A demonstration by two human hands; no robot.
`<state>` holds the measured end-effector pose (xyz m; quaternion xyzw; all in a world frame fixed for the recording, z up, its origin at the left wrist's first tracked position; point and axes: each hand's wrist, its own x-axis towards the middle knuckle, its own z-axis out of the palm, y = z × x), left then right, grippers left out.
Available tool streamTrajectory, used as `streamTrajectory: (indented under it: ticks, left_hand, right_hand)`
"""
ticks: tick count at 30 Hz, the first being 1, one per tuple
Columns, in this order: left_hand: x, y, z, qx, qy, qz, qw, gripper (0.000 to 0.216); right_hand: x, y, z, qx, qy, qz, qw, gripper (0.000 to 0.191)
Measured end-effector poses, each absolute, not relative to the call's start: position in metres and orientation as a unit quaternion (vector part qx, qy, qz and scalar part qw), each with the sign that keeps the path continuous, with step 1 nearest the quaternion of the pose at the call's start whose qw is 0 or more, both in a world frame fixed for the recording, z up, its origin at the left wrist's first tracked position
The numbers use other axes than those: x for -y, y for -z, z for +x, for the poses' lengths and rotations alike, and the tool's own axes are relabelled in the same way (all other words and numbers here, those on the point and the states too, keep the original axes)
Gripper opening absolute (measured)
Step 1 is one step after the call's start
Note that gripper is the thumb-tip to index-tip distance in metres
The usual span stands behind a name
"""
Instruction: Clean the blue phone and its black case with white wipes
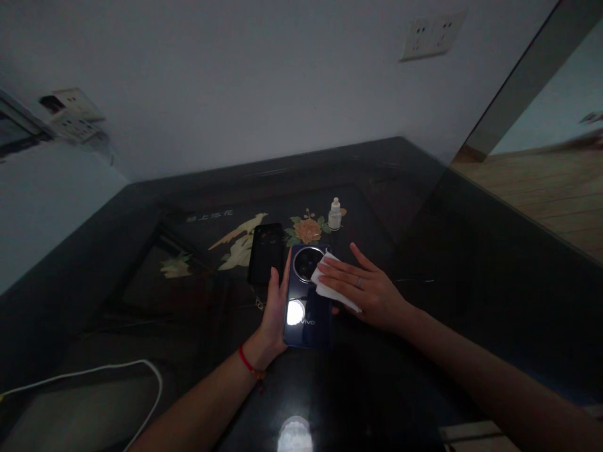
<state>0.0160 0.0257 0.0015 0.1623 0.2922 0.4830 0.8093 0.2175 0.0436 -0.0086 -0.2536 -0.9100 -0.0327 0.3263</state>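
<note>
My left hand (273,317) is partly curled beneath the phone (302,296), the thumb standing up beside its left side and most of the fingers out of sight behind it. That grip, as I judge it, makes a cradle: the back faces up towards me, and the round camera ring (306,263) is left mostly free. My right hand (372,295) is nearly flat, its fingers stretched over a folded white cloth (335,296) and holding it against the phone's upper right part, just beside the ring. Spread fingers probably press the cloth more evenly than 1 fingertip would, while the palm under the phone takes the push.

I have the phone over the middle of the worktop (452,251), well apart from the far edge along the wall (264,88) and from the right edge. Just to its left lies a black phone case (265,256), off the phone, which leaves the whole back bare. Beyond the phone, towards the far right corner, 1 small white bottle (335,216) stands upright beside the printed rose (307,230), within easy reach, I'd say, yet out of my elbows' way. Well apart, a white cable (144,361) trails across the worktop's near left part
</note>
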Motion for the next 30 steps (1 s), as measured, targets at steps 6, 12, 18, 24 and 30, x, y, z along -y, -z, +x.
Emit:
streamTrajectory:
  ticks: [6,12,18,24,30]
  left_hand:
    - [-0.022,0.000,0.015,-0.235,-0.433,0.214,0.843,0.067]
    - [-0.018,0.005,0.022,-0.255,-0.451,0.179,0.837,0.058]
    - [-0.019,0.002,0.024,-0.270,-0.422,0.083,0.861,0.065]
    - [-0.025,0.007,0.017,-0.243,-0.425,0.081,0.868,0.066]
    - [-0.021,0.008,0.020,-0.239,-0.421,0.095,0.870,0.069]
  right_hand:
    - [-0.048,0.000,0.230,0.833,-0.019,-0.369,0.411,0.055]
    - [-0.032,0.001,0.203,0.887,0.006,-0.303,0.349,0.051]
    - [-0.017,0.007,0.182,0.933,0.034,-0.245,0.260,0.044]
    - [-0.019,0.011,0.185,0.951,0.054,-0.184,0.241,0.043]
    - [-0.019,0.009,0.186,0.931,0.070,-0.254,0.253,0.044]
